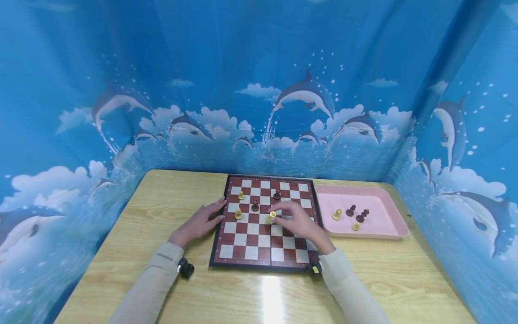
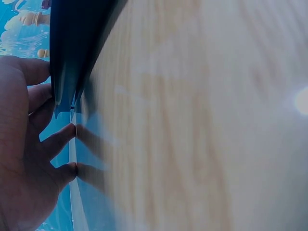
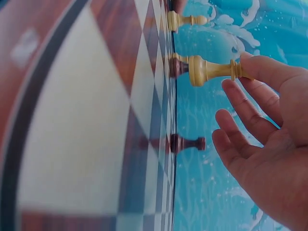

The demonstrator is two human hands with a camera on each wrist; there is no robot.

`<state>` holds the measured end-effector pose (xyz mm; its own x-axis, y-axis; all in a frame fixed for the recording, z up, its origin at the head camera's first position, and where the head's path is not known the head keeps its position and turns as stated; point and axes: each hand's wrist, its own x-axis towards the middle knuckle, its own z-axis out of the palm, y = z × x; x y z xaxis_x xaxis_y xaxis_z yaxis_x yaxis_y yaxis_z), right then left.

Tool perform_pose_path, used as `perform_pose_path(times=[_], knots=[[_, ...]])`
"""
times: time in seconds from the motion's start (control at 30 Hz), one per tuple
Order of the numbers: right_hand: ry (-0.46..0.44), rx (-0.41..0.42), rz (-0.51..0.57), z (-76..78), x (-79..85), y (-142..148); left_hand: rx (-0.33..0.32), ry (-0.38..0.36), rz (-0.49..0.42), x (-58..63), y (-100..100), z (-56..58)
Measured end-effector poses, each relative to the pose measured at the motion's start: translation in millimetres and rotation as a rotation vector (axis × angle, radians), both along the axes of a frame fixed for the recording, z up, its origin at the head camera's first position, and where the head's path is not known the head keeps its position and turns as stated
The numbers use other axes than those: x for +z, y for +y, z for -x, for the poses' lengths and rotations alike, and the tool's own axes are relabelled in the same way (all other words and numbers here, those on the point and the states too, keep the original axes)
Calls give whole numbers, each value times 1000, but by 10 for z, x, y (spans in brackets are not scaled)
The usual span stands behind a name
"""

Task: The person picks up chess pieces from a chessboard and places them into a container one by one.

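Note:
A chessboard (image 1: 247,240) with red-brown and white squares lies on the table. My right hand (image 1: 297,221) is over its middle, pinching a cream chess piece (image 3: 214,70) near the top between thumb and fingertips. In the right wrist view that piece's base looks raised off the board. My left hand (image 1: 199,223) rests at the board's left edge, fingertips touching it, holding nothing. On the board stand a cream pawn (image 1: 241,195), another cream piece (image 1: 238,214), a dark piece (image 1: 255,206) and a dark rook-like piece (image 1: 277,195).
Right of the board is a pink tray (image 1: 382,209) holding cream chess pieces (image 1: 337,215) and dark chess pieces (image 1: 350,210), some standing close together. The wooden table (image 1: 218,297) meets a blue dolphin-print curtain (image 1: 226,67) at the back and sides.

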<state>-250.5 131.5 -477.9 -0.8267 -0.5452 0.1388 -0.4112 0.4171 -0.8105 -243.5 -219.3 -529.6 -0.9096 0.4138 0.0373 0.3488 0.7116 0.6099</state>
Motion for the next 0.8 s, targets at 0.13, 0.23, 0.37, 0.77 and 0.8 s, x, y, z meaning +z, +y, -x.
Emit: perform_pose_path(times=[0.13, 0.23, 0.37, 0.77, 0.8], knots=[[15, -53, -27, 5, -31, 104, -3, 6, -7, 1, -3, 0], [19, -82, -31, 2, -42, 192, -4, 6, -9, 2, -4, 0], [20, -92, 0, -4, -34, 315, -4, 0, -5, 1, -1, 0], [105, -245, -12, -56, 25, 815, 0, -9, -4, 22, 12, -3], [111, -257, -9, -59, 31, 860, 1, -8, -5, 25, 13, -2]])
